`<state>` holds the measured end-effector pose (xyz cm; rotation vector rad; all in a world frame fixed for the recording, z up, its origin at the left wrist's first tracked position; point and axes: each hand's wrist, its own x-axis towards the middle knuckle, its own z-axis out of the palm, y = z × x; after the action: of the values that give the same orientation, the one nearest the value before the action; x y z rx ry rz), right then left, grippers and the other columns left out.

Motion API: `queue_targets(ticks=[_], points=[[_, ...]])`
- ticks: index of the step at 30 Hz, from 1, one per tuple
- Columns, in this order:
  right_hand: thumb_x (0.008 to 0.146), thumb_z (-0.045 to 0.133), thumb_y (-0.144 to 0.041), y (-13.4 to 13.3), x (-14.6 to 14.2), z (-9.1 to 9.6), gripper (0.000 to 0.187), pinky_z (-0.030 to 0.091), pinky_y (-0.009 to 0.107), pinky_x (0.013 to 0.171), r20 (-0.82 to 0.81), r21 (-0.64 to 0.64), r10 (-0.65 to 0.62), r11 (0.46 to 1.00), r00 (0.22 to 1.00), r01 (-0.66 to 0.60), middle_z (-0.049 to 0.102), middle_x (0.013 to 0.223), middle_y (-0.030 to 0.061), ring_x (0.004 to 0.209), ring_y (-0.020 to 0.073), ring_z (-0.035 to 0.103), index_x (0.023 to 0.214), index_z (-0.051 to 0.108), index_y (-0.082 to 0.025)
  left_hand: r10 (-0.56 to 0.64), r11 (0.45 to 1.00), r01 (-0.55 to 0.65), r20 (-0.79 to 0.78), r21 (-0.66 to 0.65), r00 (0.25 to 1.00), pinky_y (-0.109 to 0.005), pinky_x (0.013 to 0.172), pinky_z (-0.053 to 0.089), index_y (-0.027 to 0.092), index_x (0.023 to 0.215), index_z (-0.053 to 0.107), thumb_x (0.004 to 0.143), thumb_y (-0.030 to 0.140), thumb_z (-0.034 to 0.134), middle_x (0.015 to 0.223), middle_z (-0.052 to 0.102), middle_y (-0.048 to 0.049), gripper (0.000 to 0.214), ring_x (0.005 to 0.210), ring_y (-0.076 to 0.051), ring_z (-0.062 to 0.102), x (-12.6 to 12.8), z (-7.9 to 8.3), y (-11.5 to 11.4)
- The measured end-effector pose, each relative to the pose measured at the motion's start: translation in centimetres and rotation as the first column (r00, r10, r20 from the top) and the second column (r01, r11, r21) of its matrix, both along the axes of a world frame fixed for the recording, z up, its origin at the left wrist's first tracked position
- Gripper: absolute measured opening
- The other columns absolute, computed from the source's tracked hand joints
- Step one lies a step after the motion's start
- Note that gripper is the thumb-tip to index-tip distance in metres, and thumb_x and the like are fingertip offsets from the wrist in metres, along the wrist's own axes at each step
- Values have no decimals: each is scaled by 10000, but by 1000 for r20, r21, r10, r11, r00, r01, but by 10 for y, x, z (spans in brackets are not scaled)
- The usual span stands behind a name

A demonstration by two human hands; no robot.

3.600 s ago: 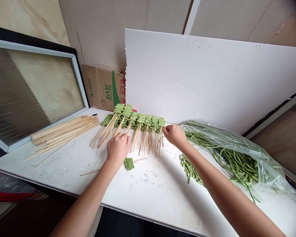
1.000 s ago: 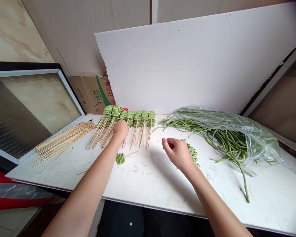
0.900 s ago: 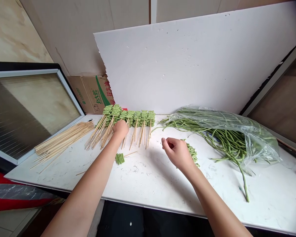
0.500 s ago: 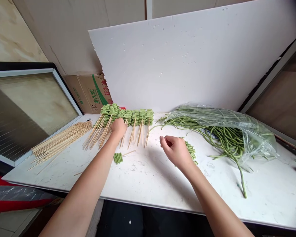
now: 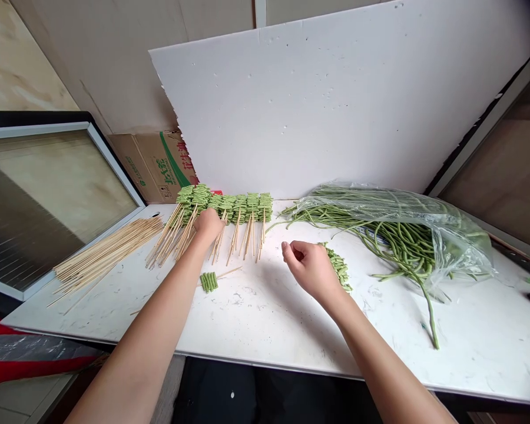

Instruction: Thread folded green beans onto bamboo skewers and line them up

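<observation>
1. Skewered beans [image 5: 229, 206] lie in a row at the back of the bench [image 5: 269, 335]. Their green ends face the white board [image 5: 335, 106] and their sticks fan toward the near edge.
2. The left hand [image 5: 207, 224] rests on the sticks of that row, left of its middle. Its knuckles are up and its fingers curl under, so I cannot tell whether it pinches a stick.
3. The right hand [image 5: 310, 270] hovers right of the row and nearer the bench edge. Its fingers are loosely curled, with the thumb close to the forefinger and nothing visible between them.
4. A heap of cut bean pieces [image 5: 339, 268] sits just behind that hand. A bag of long beans [image 5: 401, 235] sprawls further right of the row.
5. A single small skewer [image 5: 209, 281] lies alone in front of the row. Bare sticks [image 5: 106, 256] are piled to the row's left.
6. The row's sticks cross one another, so I judge a light, flat touch works best. Any stick should be lifted from the top of the fan, not dragged from beneath, or its neighbours will roll.
</observation>
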<state>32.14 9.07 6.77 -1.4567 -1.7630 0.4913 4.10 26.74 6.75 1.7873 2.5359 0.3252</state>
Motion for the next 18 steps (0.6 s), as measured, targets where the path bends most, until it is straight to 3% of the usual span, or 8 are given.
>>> queue_targets(ticks=[6, 12, 18], points=[[1032, 481, -482, 0, 0, 0, 511, 265, 310, 560, 0, -10, -1, 1000, 1000, 1, 512, 525, 12, 511, 153, 405, 590, 502, -225, -38, 999, 37, -46, -8, 998, -365, 840, 594, 143, 1077, 770, 799, 258, 813, 1027, 790, -192, 304, 1054, -357, 759, 6, 4, 2], [1030, 477, -478, 0, -1, -1, 512, 258, 305, 559, 3, -5, 5, 1000, 1000, -5, 507, 517, 13, 505, 155, 398, 584, 484, -228, -29, 1000, 29, -73, 1, 997, -398, 874, 599, 137, 1108, 763, 842, 367, 805, 1135, 777, -216, 354, 1110, -372, 743, 9, 3, 8], [1027, 482, -475, 0, -1, -1, 507, 265, 306, 559, -10, 4, 7, 1000, 1000, -7, 500, 520, 11, 505, 156, 389, 582, 467, -232, -33, 998, 27, -93, -58, 995, -416, 890, 599, 156, 1162, 752, 793, 419, 857, 1241, 748, -229, 465, 1176, -393, 717, 10, -5, 15]])
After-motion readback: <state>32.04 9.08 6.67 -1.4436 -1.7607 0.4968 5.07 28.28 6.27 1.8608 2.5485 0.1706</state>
